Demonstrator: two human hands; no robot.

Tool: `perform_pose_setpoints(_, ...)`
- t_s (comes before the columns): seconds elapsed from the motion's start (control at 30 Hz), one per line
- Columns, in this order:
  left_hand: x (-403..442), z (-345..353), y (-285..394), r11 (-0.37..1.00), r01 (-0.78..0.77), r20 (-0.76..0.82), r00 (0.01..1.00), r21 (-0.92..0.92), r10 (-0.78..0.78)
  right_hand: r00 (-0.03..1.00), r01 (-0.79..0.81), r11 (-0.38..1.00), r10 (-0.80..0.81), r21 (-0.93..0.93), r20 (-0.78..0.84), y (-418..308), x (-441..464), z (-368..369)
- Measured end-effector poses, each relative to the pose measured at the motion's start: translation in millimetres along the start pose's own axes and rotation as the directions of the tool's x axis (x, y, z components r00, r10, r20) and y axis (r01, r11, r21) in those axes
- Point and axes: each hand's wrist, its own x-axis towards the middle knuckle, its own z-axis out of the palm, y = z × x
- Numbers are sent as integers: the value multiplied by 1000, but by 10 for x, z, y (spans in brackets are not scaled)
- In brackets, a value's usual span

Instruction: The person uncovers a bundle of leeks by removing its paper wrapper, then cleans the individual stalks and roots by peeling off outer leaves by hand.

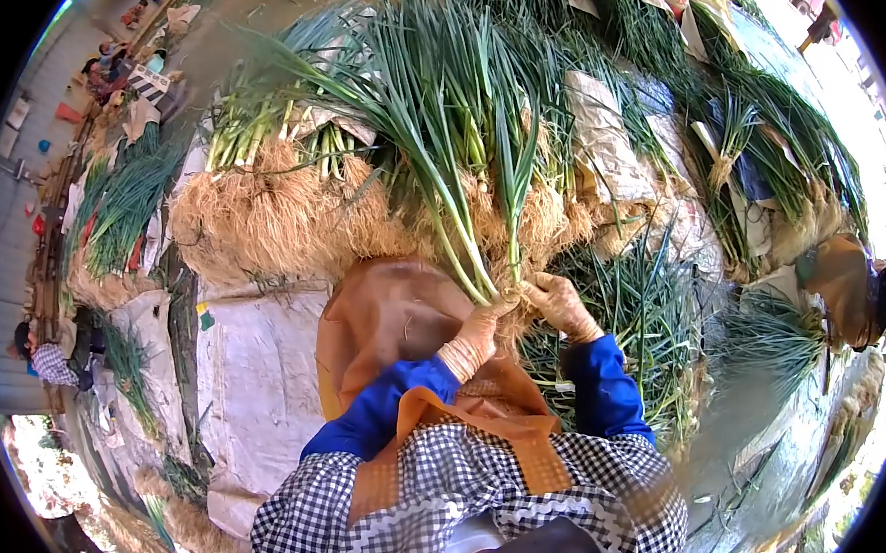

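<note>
Long green onions [458,227] with white stems rise from my two hands, their leaves spreading up and away over the pile. My left hand [482,329] is closed around the lower stems near the root end. Close beside it, my right hand [560,305] has its fingers pinched at the base of the stems, by the stringy roots. Both hands wear pale, dirty gloves. Behind them lies a wide row of onion bundles with tan roots [276,213]. A brown apron [396,309] covers my lap under the hands.
Loose green leaves [626,326] lie to the right. A white sheet [263,367] is on the left, with more onions [131,205] beyond it. Sacking [605,145] lies among the piles. Another person [843,287] is at the right edge; others sit far left.
</note>
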Motion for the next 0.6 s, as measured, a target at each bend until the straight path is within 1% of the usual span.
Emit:
perform_pose_setpoints(0.07,67,-163,16,999,-12,-10,1000,42,12,969,-238,947,218,214,113,83,142,-248)
perform_pose_setpoints(0.1,127,-248,9,999,33,-28,999,-37,-34,976,-217,948,215,234,35,98,301,-225)
perform_pose_setpoints(0.13,137,-333,-29,999,31,-25,999,-39,-32,961,-269,905,276,331,27,108,415,-162)
perform_pose_setpoints(0.17,80,-309,-16,983,104,168,983,-152,-78,968,-248,938,232,244,93,293,587,-134)
perform_pose_setpoints(0.2,26,-284,-6,949,194,356,929,-247,-97,966,-222,962,196,156,167,319,679,-60)
perform_pose_setpoints(0.23,-14,-237,-42,944,190,304,947,-270,-103,984,180,983,-180,-42,-1,379,683,116)
perform_pose_setpoints(0.27,-50,-210,-42,944,181,303,948,-276,-93,988,-150,895,147,419,40,492,845,245)
perform_pose_setpoints(0.3,-66,-177,-43,965,102,182,982,-241,-58,982,52,994,-32,100,-188,454,801,338)
perform_pose_setpoints(0.33,-79,-156,-38,979,31,61,998,-199,-19,901,188,946,-274,-266,-335,433,702,407)
perform_pose_setpoints(0.37,-58,-220,-24,970,80,144,988,-229,-47,880,124,813,-355,-569,-316,482,624,405)
perform_pose_setpoints(0.4,-39,-267,-55,967,87,145,988,-237,-54,864,34,590,-423,-807,-273,538,526,371)
perform_pose_setpoints(0.47,14,-303,-80,960,116,165,984,-257,-74,953,-60,371,-254,-927,-164,550,384,259)
perform_pose_setpoints(0.5,27,-297,-87,960,128,153,984,-248,-91,937,-104,445,-255,-890,-237,365,234,233)
perform_pose_setpoints(0.53,16,-299,-103,958,142,161,981,-249,-104,918,-85,399,-325,-913,-227,483,209,183)
perform_pose_setpoints(0.57,13,-319,-121,969,154,159,980,-194,-124,891,-74,424,-378,-903,-251,540,221,155)
perform_pose_setpoints(0.6,41,-378,-155,978,161,158,978,-135,-139,859,-59,446,-433,-893,-273,393,219,144)
